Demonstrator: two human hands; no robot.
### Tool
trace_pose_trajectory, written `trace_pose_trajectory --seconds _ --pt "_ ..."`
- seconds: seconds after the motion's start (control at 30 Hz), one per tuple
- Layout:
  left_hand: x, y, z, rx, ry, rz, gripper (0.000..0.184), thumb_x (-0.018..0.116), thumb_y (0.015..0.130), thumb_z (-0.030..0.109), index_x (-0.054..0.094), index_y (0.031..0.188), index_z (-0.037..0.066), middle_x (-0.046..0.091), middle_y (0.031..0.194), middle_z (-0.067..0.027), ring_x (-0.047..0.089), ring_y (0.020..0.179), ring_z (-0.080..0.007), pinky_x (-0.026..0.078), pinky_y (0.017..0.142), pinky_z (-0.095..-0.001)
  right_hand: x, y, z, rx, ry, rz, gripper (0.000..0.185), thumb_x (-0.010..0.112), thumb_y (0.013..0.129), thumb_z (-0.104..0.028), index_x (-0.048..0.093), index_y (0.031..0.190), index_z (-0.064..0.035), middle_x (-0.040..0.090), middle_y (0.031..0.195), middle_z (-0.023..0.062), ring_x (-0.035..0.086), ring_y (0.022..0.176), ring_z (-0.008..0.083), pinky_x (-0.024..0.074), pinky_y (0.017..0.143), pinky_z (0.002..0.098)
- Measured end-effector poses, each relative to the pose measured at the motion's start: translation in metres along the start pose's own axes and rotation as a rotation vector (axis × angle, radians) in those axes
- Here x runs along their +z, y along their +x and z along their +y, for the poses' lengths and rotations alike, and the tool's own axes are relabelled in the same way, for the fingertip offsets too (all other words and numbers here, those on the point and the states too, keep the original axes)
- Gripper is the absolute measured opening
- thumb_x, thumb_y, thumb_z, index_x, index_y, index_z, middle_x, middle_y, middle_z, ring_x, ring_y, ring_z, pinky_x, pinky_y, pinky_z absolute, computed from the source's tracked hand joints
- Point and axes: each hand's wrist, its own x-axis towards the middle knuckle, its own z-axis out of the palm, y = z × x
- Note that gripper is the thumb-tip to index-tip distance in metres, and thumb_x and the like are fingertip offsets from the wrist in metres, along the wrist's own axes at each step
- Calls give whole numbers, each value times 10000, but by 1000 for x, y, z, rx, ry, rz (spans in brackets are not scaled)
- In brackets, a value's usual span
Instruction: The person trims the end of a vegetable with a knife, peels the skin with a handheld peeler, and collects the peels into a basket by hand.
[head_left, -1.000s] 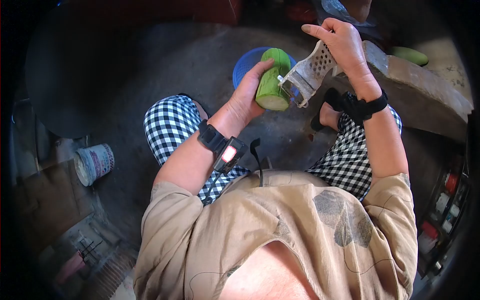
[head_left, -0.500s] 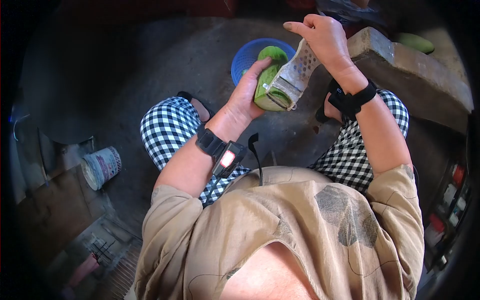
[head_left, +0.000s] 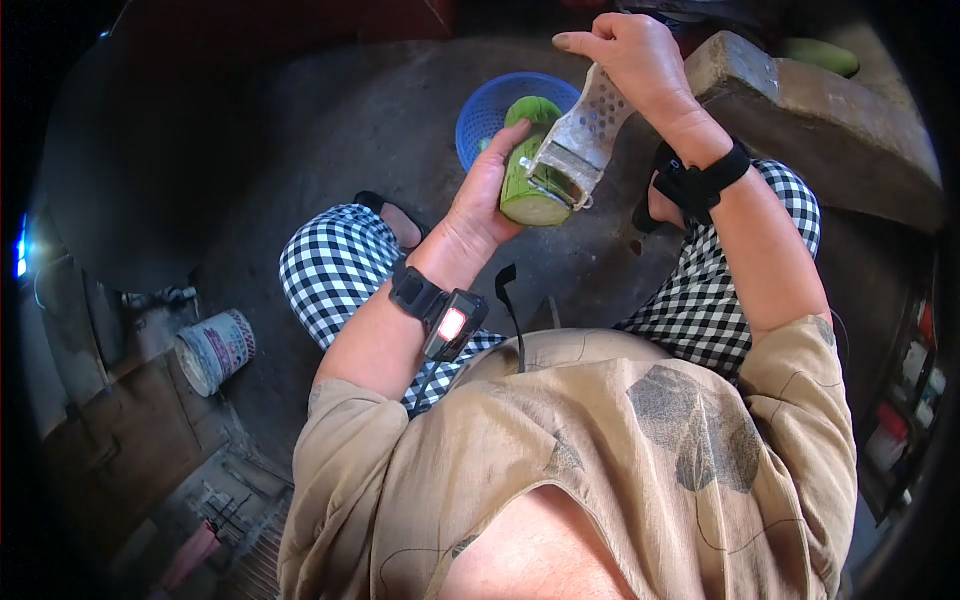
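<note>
risking a skid toward the left hand (head_left: pixel 482 192), the peeler (head_left: pixel 583 145) lies over the right side of the green gourd (head_left: pixel 519 172) near its pale cut end; damp skin or a blade set too steep would be the likely cause. that hand wraps the gourd from the left, thumb on top (a slack hold there could let it roll), and keeps it raised above the floor (head_left: pixel 400 125). as the cut end juts out on the near side of the blue basket (head_left: pixel 485 105), shavings might miss it. in pose, the left forearm angles forward and inward; the right reaches farther, wrist bent, the right hand (head_left: pixel 645 65) gripping the top of the peeler's handle with thumb pointing left, its other fingers partly hidden. farthest off, a green oblong vegetable (head_left: pixel 820 57) lies by the ledge (head_left: pixel 850 130).
</note>
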Motion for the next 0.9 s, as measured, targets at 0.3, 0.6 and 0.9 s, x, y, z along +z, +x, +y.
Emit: trace_pose_trajectory --seconds 0.3,0.6,0.9 --pt "-4 0 -1 -19 -43 33 501 533 973 406 487 1349 78 616 1233 -146 641 1067 -259 558 868 -425 17 -2 4 2 -83 -7 384 706 810 -481 743 764 -102 685 684 79 670 613 211 514 601 330" --pt "-9 2 -4 -21 -6 23 521 506 977 438 473 1362 89 618 1228 -150 647 1064 -240 557 882 -418 15 1 2 -30 -38 -51 376 716 810 -468 751 787 -94 681 680 85 663 592 196 509 570 320" --pt "-7 -1 -4 -39 29 49 534 504 971 466 484 1353 94 630 1214 -138 661 1038 -223 564 867 -399 19 -3 -6 -26 -36 -56 358 708 813 -453 752 789 -99 683 686 84 671 610 204 519 592 327"
